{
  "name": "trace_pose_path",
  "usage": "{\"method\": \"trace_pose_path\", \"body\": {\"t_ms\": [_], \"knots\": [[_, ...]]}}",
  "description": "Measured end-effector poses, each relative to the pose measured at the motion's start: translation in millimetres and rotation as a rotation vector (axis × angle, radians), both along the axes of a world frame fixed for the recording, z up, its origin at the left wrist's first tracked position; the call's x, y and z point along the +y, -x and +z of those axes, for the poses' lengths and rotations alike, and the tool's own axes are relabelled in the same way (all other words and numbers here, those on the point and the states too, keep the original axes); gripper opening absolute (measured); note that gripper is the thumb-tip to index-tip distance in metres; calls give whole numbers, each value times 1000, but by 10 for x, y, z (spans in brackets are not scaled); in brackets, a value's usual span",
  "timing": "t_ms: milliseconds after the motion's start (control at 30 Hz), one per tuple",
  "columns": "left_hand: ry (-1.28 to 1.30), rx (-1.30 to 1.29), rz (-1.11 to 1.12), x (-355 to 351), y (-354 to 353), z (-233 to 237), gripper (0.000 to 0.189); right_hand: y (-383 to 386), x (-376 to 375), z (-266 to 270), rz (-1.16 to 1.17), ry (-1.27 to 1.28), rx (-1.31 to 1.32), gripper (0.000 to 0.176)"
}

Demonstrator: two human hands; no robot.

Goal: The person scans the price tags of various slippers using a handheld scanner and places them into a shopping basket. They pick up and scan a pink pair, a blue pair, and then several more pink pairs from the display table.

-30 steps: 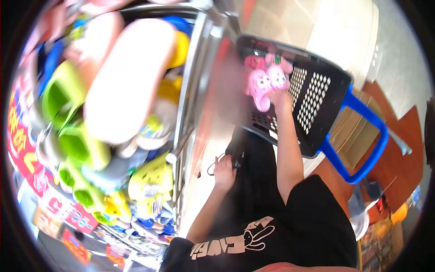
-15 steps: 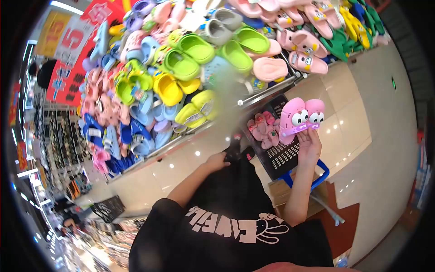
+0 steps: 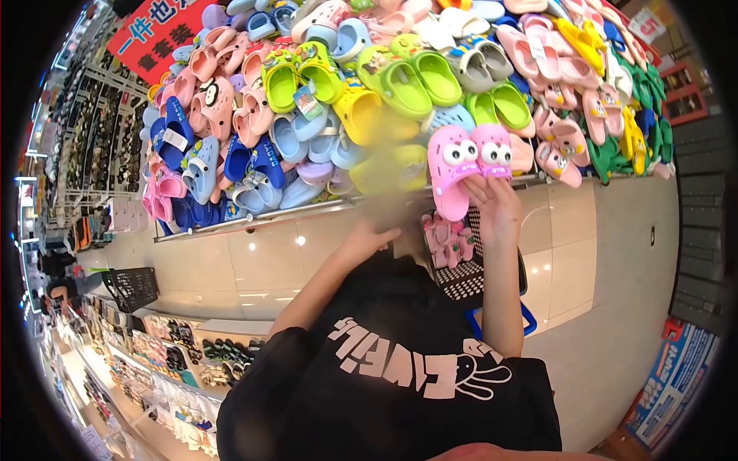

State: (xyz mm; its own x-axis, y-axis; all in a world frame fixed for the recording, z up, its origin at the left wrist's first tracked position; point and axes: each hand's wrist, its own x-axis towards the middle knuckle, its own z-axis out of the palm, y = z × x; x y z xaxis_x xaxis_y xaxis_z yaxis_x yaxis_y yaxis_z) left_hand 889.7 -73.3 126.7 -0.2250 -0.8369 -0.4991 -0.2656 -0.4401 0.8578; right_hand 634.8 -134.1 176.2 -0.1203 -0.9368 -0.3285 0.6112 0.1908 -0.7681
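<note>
A pair of pink children's clogs [image 3: 448, 173] with big white cartoon eyes hangs in my right hand [image 3: 496, 207], whose fingers close on their lower edge. The pair is held up before the front edge of the heaped shoe display. Lower and to the left, my left hand [image 3: 369, 240] is near my body with a finger stretched out and nothing visible in it. A blurred smear covers part of the view just above that hand. Below the held pair, more pink clogs [image 3: 448, 240] lie in a dark basket [image 3: 461, 283].
Light green clogs [image 3: 411, 91], yellow clogs [image 3: 355, 107], blue clogs [image 3: 201, 177] and pink slippers [image 3: 561, 142] fill the display. A red sign [image 3: 154, 38] stands at its back left. Another black basket [image 3: 132, 288] is at the left, near shelves of shoes [image 3: 227, 353].
My right hand has carried the pink clogs up and left, toward the display. My left hand has risen from my dark clothing. The view has turned, showing more of the display's right end.
</note>
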Motion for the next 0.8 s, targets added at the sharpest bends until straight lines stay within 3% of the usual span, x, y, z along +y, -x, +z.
{"method": "trace_pose_path", "body": {"t_ms": [100, 300, 400, 500, 567, 667, 800], "knots": [[112, 102, 69, -260, -178, 74, 42, -254, -723, 129, 29, 80, -7, 26], [221, 133, 125, -974, -652, 700, 34, -712, -2346, 578, 123, 276, -30, 28], [246, 221, 199, -1310, -904, 732, 34, -887, -3070, 592, 173, 304, 13, 39], [131, 297, 267, -1612, -1042, 910, 32, -1072, -3612, 432, 100, 189, 29, 38], [70, 338, 264, -1750, -1156, 936, 30, -1129, -3849, 211, 29, 44, 17, 39], [74, 336, 277, -1849, -1235, 879, 28, -1147, -3979, -68, -126, 145, 28, 41], [32, 359, 324, -1865, -1303, 843, 25, -1033, -3775, 73, -54, 122, 161, 44]]}}
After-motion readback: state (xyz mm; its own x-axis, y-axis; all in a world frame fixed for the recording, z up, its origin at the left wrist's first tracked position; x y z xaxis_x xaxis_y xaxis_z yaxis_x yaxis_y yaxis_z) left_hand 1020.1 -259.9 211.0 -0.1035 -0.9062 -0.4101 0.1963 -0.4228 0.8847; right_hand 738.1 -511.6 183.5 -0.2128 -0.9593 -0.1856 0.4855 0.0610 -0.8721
